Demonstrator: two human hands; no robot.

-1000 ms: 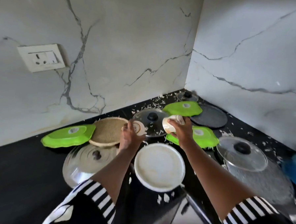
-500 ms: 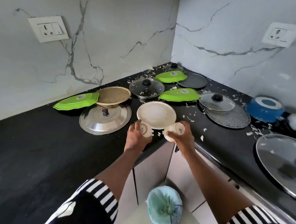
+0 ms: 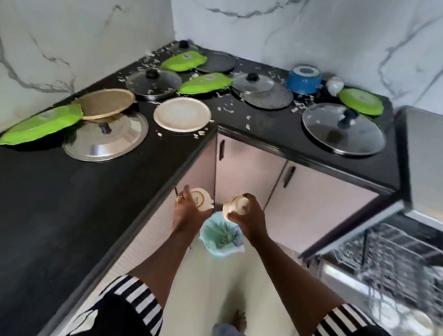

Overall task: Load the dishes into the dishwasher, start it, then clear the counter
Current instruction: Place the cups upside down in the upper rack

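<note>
Your left hand grips one small round cream cup, your right hand grips a second cream cup; the open dishwasher's wire rack lies low to your right, right hand nearer.

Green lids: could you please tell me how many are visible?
4: left lid, far left; corner lid, at the back; middle lid, before it; right lid, right of the blue pot.

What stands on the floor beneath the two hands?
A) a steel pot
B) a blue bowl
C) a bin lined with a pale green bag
C: the bag-lined bin stands on the floor beneath the left hand, which grips the left cup, and the right hand, which grips the right cup.
</note>
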